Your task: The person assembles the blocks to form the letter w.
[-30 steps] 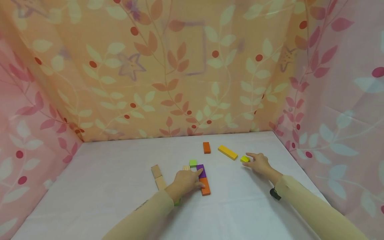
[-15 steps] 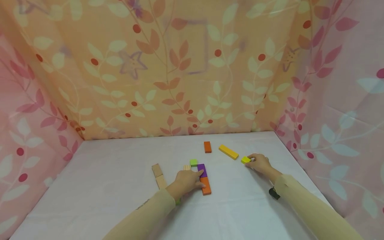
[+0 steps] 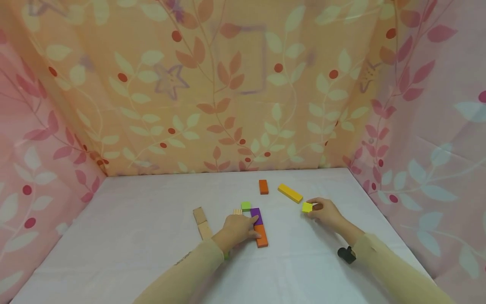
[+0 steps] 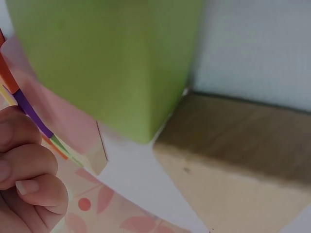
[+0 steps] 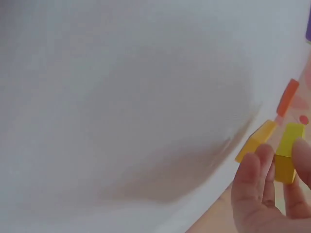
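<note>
While the left hand (image 3: pixel 237 228) reaches in near the middle of the head view, the right hand (image 3: pixel 329 214) is at right of centre, with a small bright-yellow cube-like block (image 3: pixel 306 207) pinched between its thumb and fingers; whether that block touches the cloth I cannot tell. The right wrist view shows the same narrow grip at its lower right, the yellow faces showing between the digits. The left hand grips nothing that can be made out: its index finger rests on a purple rectangular block (image 3: pixel 256 211) and its thumb on an orange rectangular block (image 3: pixel 263 240) set end to end with it, while the other fingers look bent in the left wrist view's lower left. Just above the left hand lie a light-green square block (image 3: pixel 246 205) and a pale striped block (image 3: pixel 237 211), partly covered. To the left of that hand, two plain wooden blocks (image 3: pixel 199 215) form a slanting line; a second green block (image 3: pixel 226 256) peeks out below the sleeve. Farther up, right of centre, a long golden-yellow bar (image 3: pixel 290 193) lies diagonally beside a short orange-red block (image 3: pixel 263 187). All this is on a white cloth (image 3: pixel 114 236), backed by a leaf-patterned curtain (image 3: pixel 228 105).
</note>
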`<state>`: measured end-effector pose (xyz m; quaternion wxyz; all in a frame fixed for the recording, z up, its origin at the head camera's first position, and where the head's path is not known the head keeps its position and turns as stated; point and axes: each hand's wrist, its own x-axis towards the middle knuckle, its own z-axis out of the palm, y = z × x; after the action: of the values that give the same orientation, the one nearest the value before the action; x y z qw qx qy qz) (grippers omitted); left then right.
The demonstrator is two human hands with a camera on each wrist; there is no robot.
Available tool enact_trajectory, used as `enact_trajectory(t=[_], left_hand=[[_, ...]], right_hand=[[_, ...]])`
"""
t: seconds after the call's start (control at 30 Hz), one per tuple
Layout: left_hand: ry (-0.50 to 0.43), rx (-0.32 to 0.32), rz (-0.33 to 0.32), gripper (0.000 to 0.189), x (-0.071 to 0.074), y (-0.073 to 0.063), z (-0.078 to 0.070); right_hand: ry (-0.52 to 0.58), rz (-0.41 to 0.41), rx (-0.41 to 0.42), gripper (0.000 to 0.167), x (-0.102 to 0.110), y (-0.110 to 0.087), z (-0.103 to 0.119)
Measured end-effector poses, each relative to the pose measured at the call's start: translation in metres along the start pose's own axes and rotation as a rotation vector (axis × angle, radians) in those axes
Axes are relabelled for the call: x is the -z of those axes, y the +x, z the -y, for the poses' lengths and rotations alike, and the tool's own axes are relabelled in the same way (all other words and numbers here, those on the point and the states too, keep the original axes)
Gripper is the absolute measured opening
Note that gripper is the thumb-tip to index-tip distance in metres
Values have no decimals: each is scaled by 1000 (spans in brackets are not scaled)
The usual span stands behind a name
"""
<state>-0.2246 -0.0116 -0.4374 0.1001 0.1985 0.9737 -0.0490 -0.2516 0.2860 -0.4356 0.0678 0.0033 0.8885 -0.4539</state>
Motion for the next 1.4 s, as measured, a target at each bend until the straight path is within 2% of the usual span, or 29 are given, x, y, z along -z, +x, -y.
enact_trajectory(t=[0.23, 0.47, 0.73, 0.97, 1.23, 1.4], left_hand=[[17, 12, 19, 69, 3, -1, -1], [1, 3, 3, 71, -1, 0, -2], [13, -4, -17, 71, -2, 0, -1], [20, -4, -20, 71, -3, 0, 0], [51, -19, -40, 70, -2, 0, -1], [48, -27, -45, 71, -4, 1, -1]], right_hand=[[182, 146, -42, 50, -6, -9, 7], [288, 293, 4, 46, -16, -16, 13], [212, 431, 65, 38, -31, -23, 20], [203, 514, 85, 32, -44, -26, 21], [80, 537, 105, 25, -56, -30, 23], [-37, 475, 123, 27, -63, -34, 26]])
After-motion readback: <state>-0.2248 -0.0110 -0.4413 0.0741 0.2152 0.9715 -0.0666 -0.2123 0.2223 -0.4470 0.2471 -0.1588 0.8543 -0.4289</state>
